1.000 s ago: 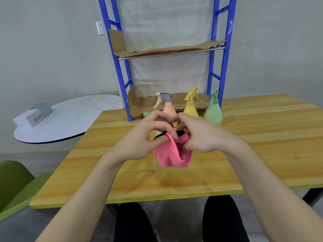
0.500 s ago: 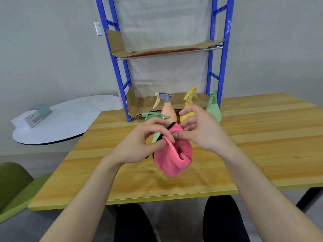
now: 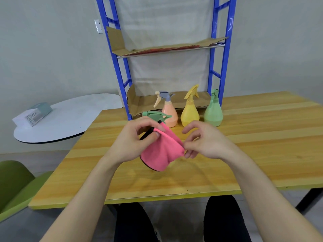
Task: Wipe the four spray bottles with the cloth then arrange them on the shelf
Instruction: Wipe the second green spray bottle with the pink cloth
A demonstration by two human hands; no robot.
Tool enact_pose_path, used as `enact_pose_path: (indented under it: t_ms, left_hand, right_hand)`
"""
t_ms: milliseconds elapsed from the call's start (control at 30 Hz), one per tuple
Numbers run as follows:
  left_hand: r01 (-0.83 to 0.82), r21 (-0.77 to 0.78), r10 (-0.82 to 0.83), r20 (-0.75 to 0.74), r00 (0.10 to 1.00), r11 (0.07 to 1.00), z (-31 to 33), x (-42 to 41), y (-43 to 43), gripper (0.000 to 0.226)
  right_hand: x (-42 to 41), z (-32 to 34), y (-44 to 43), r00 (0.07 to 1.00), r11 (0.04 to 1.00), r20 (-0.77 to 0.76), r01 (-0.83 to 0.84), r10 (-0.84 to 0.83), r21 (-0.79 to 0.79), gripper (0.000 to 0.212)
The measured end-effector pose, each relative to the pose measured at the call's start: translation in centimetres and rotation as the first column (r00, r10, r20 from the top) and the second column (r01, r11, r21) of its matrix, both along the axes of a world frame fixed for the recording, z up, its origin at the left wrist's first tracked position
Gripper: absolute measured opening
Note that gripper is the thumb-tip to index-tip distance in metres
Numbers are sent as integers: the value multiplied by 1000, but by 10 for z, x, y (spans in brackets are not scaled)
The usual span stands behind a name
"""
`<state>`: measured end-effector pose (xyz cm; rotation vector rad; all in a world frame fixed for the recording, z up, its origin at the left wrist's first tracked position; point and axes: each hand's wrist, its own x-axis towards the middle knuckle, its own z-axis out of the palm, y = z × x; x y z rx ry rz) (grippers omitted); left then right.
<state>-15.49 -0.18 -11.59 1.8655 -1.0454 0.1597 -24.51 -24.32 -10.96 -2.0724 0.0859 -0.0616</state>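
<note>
A: Bottle positions?
B: On table (image 3: pixel 262 154), just before shelf (image 3: pixel 122 75): peach bottle (image 3: pixel 169 114), yellow bottle (image 3: pixel 189 114) and green bottle (image 3: pixel 213 114), upright in a row. Fourth bottle (image 3: pixel 153 115): green trigger visible, body hidden behind left hand (image 3: pixel 132 142).
A: Hands?
B: Left thumb and fingers clamped on top edge of cloth (image 3: pixel 162 151); right hand (image 3: pixel 208 144) pinching its right corner. Held above table.
A: Writing?
B: Dark print on box (image 3: pixel 35 113), unreadable.

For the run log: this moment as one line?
left hand pinches cloth | right hand pinches cloth | orange bottle, yellow bottle, green bottle upright before shelf | fourth bottle behind left hand
</note>
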Motion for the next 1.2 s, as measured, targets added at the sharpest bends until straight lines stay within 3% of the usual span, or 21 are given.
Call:
enact_pose_path:
  t_ms: [100, 133, 200, 233, 300, 367, 433, 500, 567, 667, 767, 833, 900, 933, 967, 1033, 1067, 1133, 1200]
  left_hand:
    - [-23, -38, 21, -67, 998, 999, 0, -1, 2, 18]
    - [-23, -42, 20, -73, 997, 999, 1, -2, 1, 18]
    - [8, -34, -11, -74, 997, 999, 7, -4, -4, 22]
    - [30, -22, -32, -91, 995, 999, 10, -4, -7, 27]
    - [28, -27, -31, -131, 991, 999, 16, -2, -11, 42]
    - [-83, -105, 73, -95, 993, 991, 16, 4, -9, 43]
    - [-307, -146, 310, -6, 951, 940, 10, 19, -1, 35]
    - [-461, -40, 461, -11, 887, 886, -2, 38, 7, 35]
    - [-427, 92, 436, -125, 892, 900, -16, 49, 10, 34]
    - [-345, 93, 357, -199, 912, 934, -33, 54, 3, 18]
    - [-357, 51, 360, -202, 911, 933, -36, 57, -7, 18]
    - [-353, 59, 358, -177, 917, 934, -34, 59, -12, 21]
    - [-357, 65, 363, -144, 921, 932, -30, 62, -15, 23]
    - [-356, 73, 363, -121, 924, 932, -29, 64, -15, 24]
    - [-349, 84, 356, -100, 929, 933, -27, 64, -16, 24]
    - [-308, 105, 316, -68, 946, 946, -22, 61, -19, 21]
    - [-284, 117, 291, -44, 956, 952, -19, 59, -22, 21]
    - [-270, 146, 270, 20, 963, 952, -15, 56, -30, 25]
    - [-288, 170, 279, 77, 957, 942, -13, 54, -35, 29]
  right_hand:
    - [2, 3, -7, 964, 986, 211, 158, -164, 43, 38]
    - [1, 5, -6, 958, 994, 265, 104, -110, 36, 48]
    - [1, 5, 8, 972, 995, 219, -76, 88, -64, 78]
    - [3, 2, 16, 974, 981, 173, -117, 143, -153, 74]
    - [11, -6, 27, 968, 966, 200, -104, 154, -238, 38]
    - [19, -10, 22, 977, 988, 205, -24, 55, -150, 21]
    - [22, -13, 9, 993, 993, 115, 53, -41, -108, 19]
    - [24, -15, -6, 988, 975, 44, 156, -151, -161, 20]
    - [29, -14, -18, 955, 924, 68, 296, -288, -243, 25]
    - [43, -4, -23, 875, 867, 269, 458, -402, -193, 28]
    - [57, 9, -3, 826, 908, 470, 405, -312, -109, 18]
    - [60, 11, 14, 892, 965, 437, 205, -114, -166, 16]
    - [59, 2, 20, 939, 983, 339, -1, 64, -184, 27]
    - [58, 0, 18, 941, 985, 327, -28, 83, -168, 40]
    - [58, -1, 14, 938, 992, 340, -23, 64, -122, 49]
    - [64, -1, 3, 928, 993, 372, 34, 9, -109, 37]
    - [67, 0, 0, 925, 982, 380, 52, 22, -182, 32]
    - [75, -5, -5, 919, 939, 385, 53, 87, -339, 44]
    - [80, -14, -6, 894, 925, 431, 55, 122, -376, 35]
